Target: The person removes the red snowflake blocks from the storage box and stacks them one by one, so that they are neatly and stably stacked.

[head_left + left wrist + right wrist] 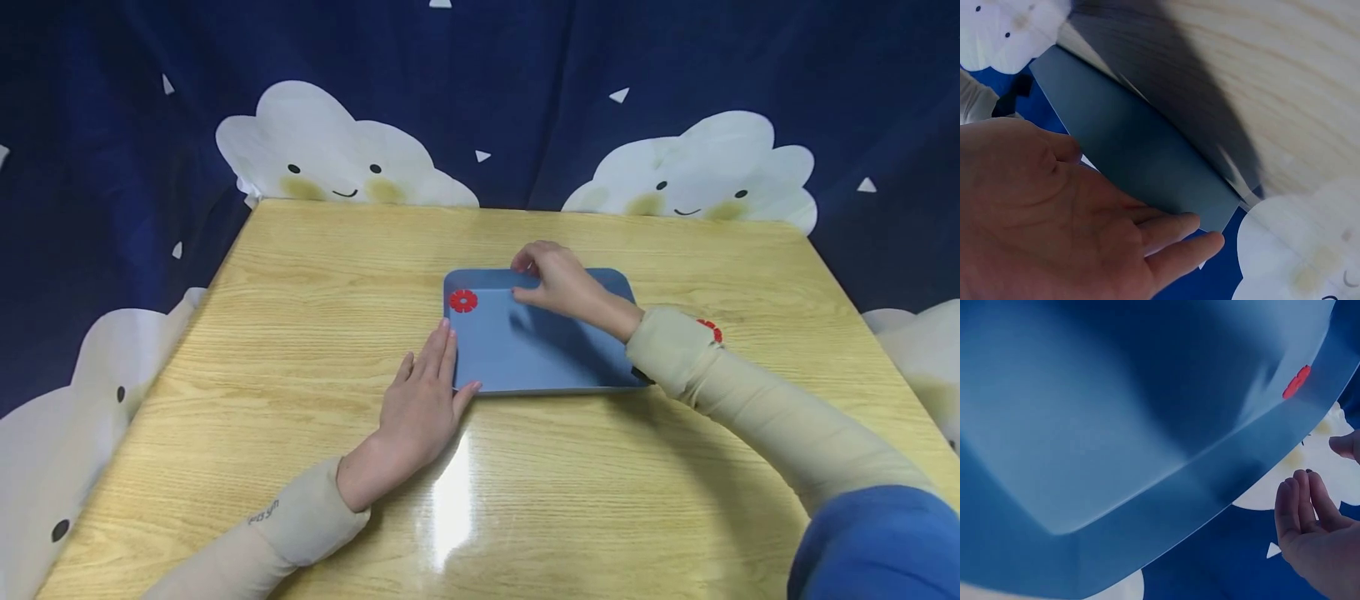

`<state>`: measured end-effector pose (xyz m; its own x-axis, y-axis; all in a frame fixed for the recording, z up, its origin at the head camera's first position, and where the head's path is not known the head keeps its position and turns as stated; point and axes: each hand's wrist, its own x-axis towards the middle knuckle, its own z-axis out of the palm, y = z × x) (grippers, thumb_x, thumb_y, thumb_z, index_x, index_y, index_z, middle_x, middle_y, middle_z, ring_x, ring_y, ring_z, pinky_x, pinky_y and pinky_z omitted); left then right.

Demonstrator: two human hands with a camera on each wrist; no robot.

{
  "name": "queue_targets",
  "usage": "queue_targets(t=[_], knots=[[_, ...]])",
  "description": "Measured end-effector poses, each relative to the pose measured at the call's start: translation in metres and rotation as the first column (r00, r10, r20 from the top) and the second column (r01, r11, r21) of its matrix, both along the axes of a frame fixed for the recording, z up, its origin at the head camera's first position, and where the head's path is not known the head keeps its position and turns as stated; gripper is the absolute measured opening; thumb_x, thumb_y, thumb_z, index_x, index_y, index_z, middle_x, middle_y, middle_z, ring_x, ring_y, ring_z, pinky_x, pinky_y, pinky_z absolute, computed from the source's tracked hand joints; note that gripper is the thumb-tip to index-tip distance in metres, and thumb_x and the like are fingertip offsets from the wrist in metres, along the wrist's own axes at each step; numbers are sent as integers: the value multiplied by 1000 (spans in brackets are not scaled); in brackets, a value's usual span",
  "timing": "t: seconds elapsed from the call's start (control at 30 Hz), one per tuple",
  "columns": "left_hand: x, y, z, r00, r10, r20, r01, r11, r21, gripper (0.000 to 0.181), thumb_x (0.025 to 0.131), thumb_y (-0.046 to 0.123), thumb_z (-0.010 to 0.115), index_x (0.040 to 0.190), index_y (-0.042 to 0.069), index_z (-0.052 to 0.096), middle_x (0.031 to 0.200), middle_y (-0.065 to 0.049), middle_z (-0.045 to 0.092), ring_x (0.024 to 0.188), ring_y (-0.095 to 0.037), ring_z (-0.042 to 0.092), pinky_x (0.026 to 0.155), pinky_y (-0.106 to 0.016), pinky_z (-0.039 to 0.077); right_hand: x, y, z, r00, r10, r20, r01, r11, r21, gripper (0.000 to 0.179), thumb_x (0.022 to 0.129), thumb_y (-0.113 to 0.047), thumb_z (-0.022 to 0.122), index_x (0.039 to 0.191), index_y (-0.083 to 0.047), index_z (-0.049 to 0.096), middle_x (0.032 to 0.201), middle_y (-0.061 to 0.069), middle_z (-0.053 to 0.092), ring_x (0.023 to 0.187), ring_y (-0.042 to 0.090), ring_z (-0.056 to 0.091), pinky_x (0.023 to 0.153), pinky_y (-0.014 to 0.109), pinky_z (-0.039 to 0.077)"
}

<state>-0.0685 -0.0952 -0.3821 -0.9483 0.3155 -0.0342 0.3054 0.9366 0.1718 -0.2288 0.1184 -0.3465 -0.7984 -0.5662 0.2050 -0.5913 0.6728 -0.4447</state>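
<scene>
A shallow blue tray (517, 354) lies on the wooden table, with a red notched, flower-shaped disc (463, 301) in its far left corner. My left hand (422, 408) rests along the tray's left side, fingers straight and thumb at the front left corner. In the left wrist view, its palm and fingers (1172, 240) lie close to the tray's outer wall (1141, 144). Over the far part of the tray is my right hand (558, 279), fingers bent, thumb apart from them. Seen from the right wrist, nothing sits between that thumb and the fingers (1307, 503).
A second red disc (710, 331) lies on the table to the right of the tray, partly covered by the right sleeve (675, 350). Behind the wooden table (322, 275) hangs a dark blue curtain (517, 100) with white clouds.
</scene>
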Motion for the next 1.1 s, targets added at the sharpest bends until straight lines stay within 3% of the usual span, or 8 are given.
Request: queue_targets(t=[0.3,0.57,1.1], knots=[[0,0,0,1000,3,2,-3,1000,-14,72,105,48,35,154,-2,18,163,-14,6,149,-24,13,116,-47,23,-5,-26,-14,998,29,58,-30,999,30,34,80,-11,78,106,6,65,101,16,65,92,28,61,83,38,51],[-1,0,-1,1000,0,-10,0,1000,-24,72,105,47,35,154,-3,18,163,-14,7,148,-24,14,116,-47,23,-3,-52,-31,997,8,82,-17,994,106,39,79,-17,81,107,6,66,100,16,65,93,27,59,84,38,50],[-1,0,1,1000,-4,2,4,999,-38,72,105,47,33,154,-3,17,163,-14,6,148,-24,13,116,-46,23,1,-69,-50,998,-59,-11,59,993,100,35,79,-18,80,101,6,65,92,13,63,89,25,56,78,34,52]])
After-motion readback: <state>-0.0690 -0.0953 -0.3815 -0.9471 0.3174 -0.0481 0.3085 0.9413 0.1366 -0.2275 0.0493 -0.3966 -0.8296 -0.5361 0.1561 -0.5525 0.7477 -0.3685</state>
